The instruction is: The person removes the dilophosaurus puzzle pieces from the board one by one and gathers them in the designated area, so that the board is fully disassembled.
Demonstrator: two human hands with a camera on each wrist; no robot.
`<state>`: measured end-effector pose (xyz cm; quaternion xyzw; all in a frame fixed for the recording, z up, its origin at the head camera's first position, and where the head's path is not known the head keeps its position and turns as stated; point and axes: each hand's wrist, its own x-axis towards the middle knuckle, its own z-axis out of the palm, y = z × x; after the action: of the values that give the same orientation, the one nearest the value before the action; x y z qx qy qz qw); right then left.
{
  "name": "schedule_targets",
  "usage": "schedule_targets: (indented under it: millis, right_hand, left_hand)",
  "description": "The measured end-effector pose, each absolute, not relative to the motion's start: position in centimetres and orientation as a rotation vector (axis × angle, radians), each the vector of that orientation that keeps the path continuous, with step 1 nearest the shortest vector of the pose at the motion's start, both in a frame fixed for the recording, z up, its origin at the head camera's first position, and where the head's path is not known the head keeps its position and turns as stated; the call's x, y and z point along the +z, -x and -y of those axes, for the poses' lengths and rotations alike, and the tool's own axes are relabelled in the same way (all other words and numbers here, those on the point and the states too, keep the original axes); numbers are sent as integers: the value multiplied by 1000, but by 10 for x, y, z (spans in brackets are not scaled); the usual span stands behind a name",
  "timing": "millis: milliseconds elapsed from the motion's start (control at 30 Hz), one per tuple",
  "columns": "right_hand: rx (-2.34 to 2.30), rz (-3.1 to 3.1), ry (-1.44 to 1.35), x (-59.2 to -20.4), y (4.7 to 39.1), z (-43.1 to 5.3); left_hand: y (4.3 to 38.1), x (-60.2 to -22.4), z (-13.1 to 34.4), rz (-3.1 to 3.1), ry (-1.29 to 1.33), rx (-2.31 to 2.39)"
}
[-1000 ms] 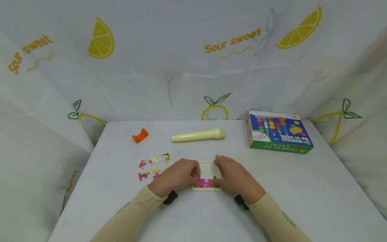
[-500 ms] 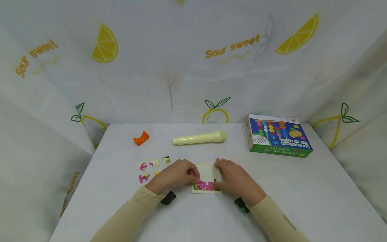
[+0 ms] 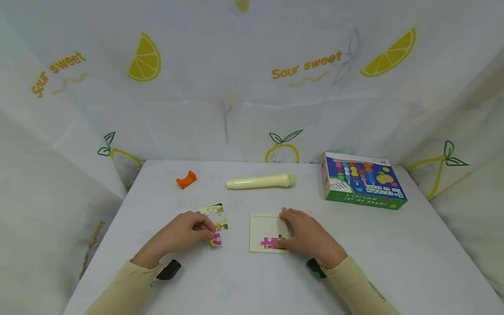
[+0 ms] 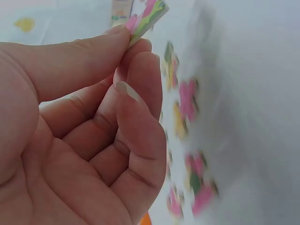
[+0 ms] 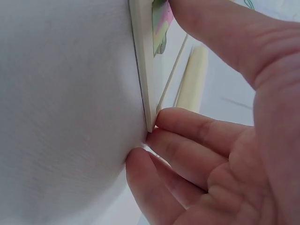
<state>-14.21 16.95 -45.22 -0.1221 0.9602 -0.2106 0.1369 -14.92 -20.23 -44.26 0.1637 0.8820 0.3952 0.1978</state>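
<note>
My left hand (image 3: 179, 234) pinches a pink and green jigsaw piece (image 3: 215, 240) between thumb and fingertips, left of the puzzle board. The left wrist view shows this piece (image 4: 149, 21) tilted on edge. Loose jigsaw pieces (image 3: 218, 209) lie beyond that hand, which hides some of them. My right hand (image 3: 311, 238) holds the right side of the cream puzzle board (image 3: 263, 224). Its thumb lies over pink joined pieces (image 3: 269, 243) along the near edge, while its fingers touch the far right corner. Bare board shows at the near left corner.
A pale yellow toy microphone (image 3: 260, 181) lies behind the board. An orange curved block (image 3: 186, 179) sits at the back left. At the back right is a colourful bead-set box (image 3: 362, 180). A printed white curtain (image 3: 220, 78) hangs behind the white table.
My left hand has left the board's near left corner, carrying a jigsaw piece leftward to beside the loose pieces. My right hand stays at the board.
</note>
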Motion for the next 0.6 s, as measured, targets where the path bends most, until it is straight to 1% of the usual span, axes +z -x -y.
schedule_targets:
  millis: [100,267,600]
  right_hand:
    - [-598,-2776,376,-452,142,-170]
    - [-612,-2753,382,-450,143,-175]
    - [-656,-2713,405,-449,143,-178]
  left_hand:
    - [140,-440,225,-2503,-382,1076]
    - [131,-440,246,-2515,-329,1077]
    - [125,-451,256,-2538,-238,1041]
